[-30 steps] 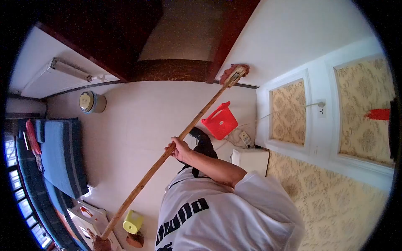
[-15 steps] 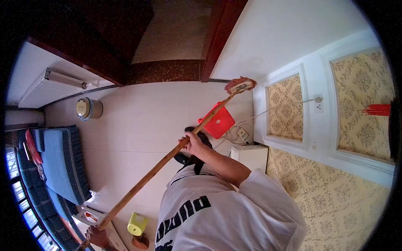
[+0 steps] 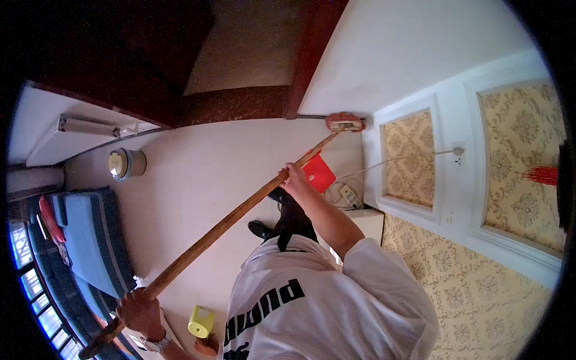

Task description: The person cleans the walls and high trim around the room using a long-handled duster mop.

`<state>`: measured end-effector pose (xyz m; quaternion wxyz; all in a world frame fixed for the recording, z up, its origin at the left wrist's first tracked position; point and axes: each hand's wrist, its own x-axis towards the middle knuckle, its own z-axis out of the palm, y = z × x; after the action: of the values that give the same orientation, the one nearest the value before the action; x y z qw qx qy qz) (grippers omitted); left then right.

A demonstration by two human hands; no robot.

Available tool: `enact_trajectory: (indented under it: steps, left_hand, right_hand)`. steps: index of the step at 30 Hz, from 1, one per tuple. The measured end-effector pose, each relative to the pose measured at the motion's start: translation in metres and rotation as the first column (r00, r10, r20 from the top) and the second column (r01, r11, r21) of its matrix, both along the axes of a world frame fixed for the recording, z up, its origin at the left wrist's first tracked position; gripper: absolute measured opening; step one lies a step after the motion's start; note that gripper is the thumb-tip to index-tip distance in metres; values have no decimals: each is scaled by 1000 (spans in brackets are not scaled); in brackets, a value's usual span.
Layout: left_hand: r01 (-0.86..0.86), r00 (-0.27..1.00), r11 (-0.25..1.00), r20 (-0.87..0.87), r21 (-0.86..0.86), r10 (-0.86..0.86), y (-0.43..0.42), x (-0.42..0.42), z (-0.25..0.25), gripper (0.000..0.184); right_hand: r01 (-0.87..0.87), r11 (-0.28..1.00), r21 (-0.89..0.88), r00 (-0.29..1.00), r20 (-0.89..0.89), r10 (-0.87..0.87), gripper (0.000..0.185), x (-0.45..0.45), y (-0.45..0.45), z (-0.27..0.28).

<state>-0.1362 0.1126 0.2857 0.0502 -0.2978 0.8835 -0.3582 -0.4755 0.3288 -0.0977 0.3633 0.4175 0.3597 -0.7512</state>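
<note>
A long wooden-handled mop (image 3: 225, 231) runs diagonally across the view, its reddish head (image 3: 345, 122) on the floor in the corner by the white wall. My right hand (image 3: 293, 179) is wrapped round the lower part of the handle. Near the handle's top end, at the lower left, my left hand (image 3: 140, 311) grips it too, with a watch (image 3: 158, 342) on the wrist. A red plastic stool (image 3: 320, 174) stands beside the shaft, partly covered by the handle and my right hand.
Behind the red stool lie a power strip (image 3: 349, 195) and its cord, next to a white cabinet (image 3: 367, 225). A lidded bin (image 3: 127, 164) stands near the radiator (image 3: 75, 135). At left is a blue sofa (image 3: 96, 240); a yellow stool (image 3: 201, 321) sits low beside me.
Both hands have moved forward with the mop handle, my left one coming further into view. The mop head has turned flatter against the corner, and my feet have shifted.
</note>
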Motion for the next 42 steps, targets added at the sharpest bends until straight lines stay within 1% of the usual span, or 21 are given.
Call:
enact_trajectory:
  steps: [2, 6, 8, 10, 11, 12, 14, 15, 16, 18, 22, 24, 25, 29, 31, 32, 35, 38, 40, 41, 42]
  left_hand:
    - [11, 1000, 999, -8, 50, -11, -3, -1, 14, 13]
    - [103, 994, 986, 47, -128, -98, -26, 34, 40, 13]
    - [53, 997, 994, 57, -94, -48, -46, 65, 46, 22]
    - [245, 963, 931, 183, -272, -199, -35, 39, 76, 35]
    - [201, 977, 946, 129, -255, -172, -24, 24, 83, 43]
    - [212, 974, 942, 131, -260, -183, -24, 27, 81, 43]
    - [22, 999, 996, 43, -86, -18, -28, 51, 66, 45]
    - [114, 986, 968, 143, -222, -84, -38, 67, 43, 44]
    - [96, 969, 938, 247, -332, -11, -38, 73, 29, 42]
    - [-188, 977, 979, 86, -82, 195, -50, 86, 8, 42]
    - [-364, 926, 927, 140, 87, 351, -55, 55, -11, 28]
    - [-473, 876, 860, 199, 189, 438, -63, 46, -19, 22]
    - [-191, 978, 981, 94, 27, 188, -78, 62, -36, 20]
    - [-179, 984, 973, 36, 149, 175, -108, 90, -53, 20]
    - [-428, 903, 873, 154, 233, 401, -122, 93, -56, 18]
    - [-422, 906, 876, 156, 234, 395, -125, 100, -58, 18]
    - [-159, 984, 922, 132, 354, 119, -140, 118, -65, 17]
    - [-152, 984, 905, -30, 398, 178, -166, 123, -72, 20]
    - [-247, 903, 791, -163, 560, 398, -204, 136, -76, 18]
    - [-24, 984, 983, -171, 183, 56, -212, 143, -62, 27]
    - [255, 962, 945, -44, -205, -270, -215, 135, -40, 38]
  right_hand:
    - [-26, 999, -39, 999, -23, 25, 14, 1, -4, 6]
    - [-111, 991, -75, 994, 4, 111, 15, 8, -35, 52]
    - [-168, 980, -105, 986, -14, 168, 17, 16, -44, 75]
    - [-177, 958, -225, 984, -20, 177, 17, 26, -43, 89]
    - [-241, 952, -190, 969, 8, 247, 17, 25, -43, 95]
    - [-230, 953, -195, 972, 8, 236, 17, 27, -42, 91]
    - [-298, 937, -184, 953, -1, 303, 12, 29, -42, 80]
    - [-294, 948, -121, 953, 33, 300, 13, 28, -43, 86]
    - [-284, 952, -118, 957, 28, 289, 13, 28, -42, 81]
    - [-263, 963, -57, 965, -41, 261, 17, 32, -38, 64]
    - [-175, 979, 104, 979, -83, 184, 14, 26, -31, 64]
    - [-133, 988, 77, 983, -120, 142, 15, 26, -29, 57]
    - [-131, 979, 154, 975, -156, 155, 15, 26, -29, 68]
    - [-55, 963, 262, 956, -264, 127, 16, 44, -38, 112]
    - [-33, 957, 288, 949, -291, 120, 16, 53, -51, 106]
    - [-17, 959, 283, 946, -307, 108, 17, 57, -56, 91]
    - [-7, 969, 246, 955, -286, 80, 18, 67, -72, 75]
    - [-65, 982, 176, 961, -254, 109, 18, 76, -95, 55]
    - [-41, 996, 84, 958, -279, 63, 18, 88, -119, 54]
    - [-26, 999, 25, 967, -253, 32, 17, 93, -128, 55]
    - [-7, 999, -32, 974, -227, 0, 17, 98, -139, 60]
